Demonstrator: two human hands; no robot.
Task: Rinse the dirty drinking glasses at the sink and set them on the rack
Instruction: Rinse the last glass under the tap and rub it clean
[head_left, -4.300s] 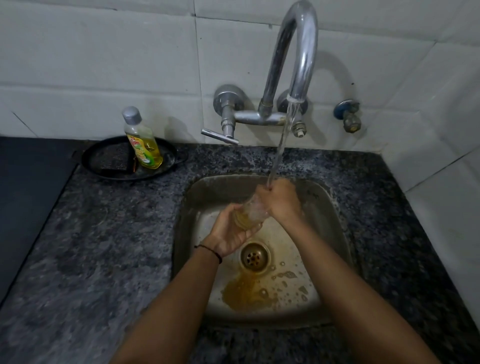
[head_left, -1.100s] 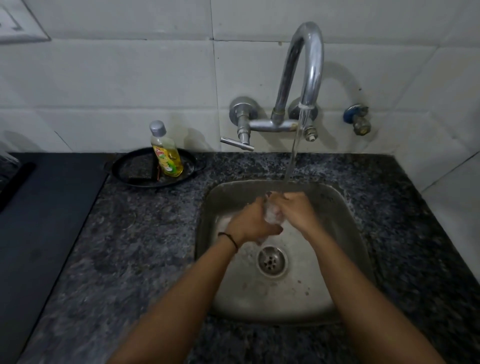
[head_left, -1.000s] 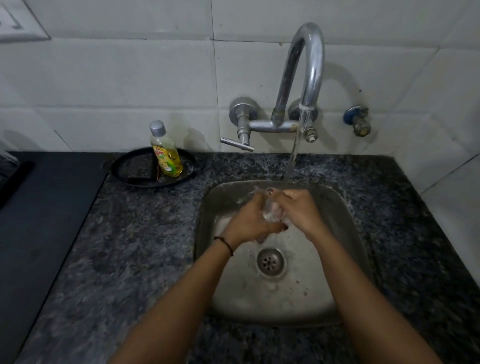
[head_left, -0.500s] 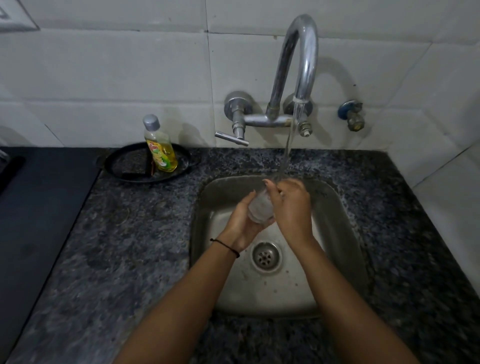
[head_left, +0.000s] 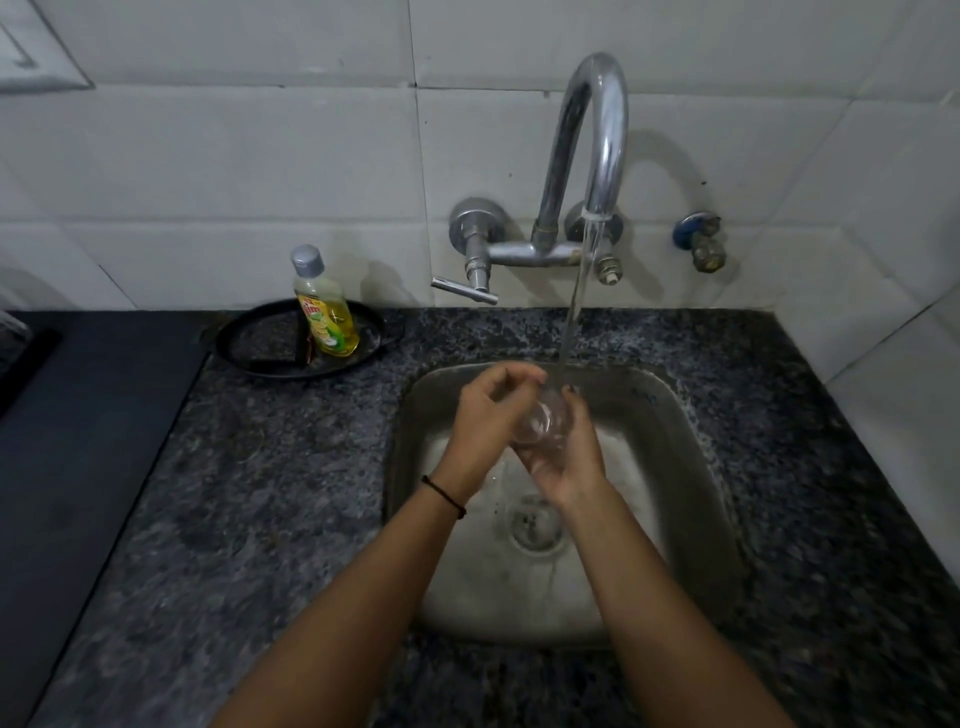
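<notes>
A clear drinking glass is held over the steel sink, tilted on its side right under the running stream from the chrome tap. My right hand cups it from below and from the right. Over its left side my left hand curls, fingers bent above the rim. Much of the glass is hidden between the two hands. Water falls just right of my left fingertips onto the glass. No rack is in view.
A yellow dish-soap bottle stands in a black round tray at the back left on the granite counter. A dark flat surface lies further left. The drain sits below my hands. A small valve is on the tiled wall.
The brown liquid seen in the sink 4.3 s ago has washed away. Since half a second ago the glass has tipped onto its side, my right hand moving under it and my left over it.
</notes>
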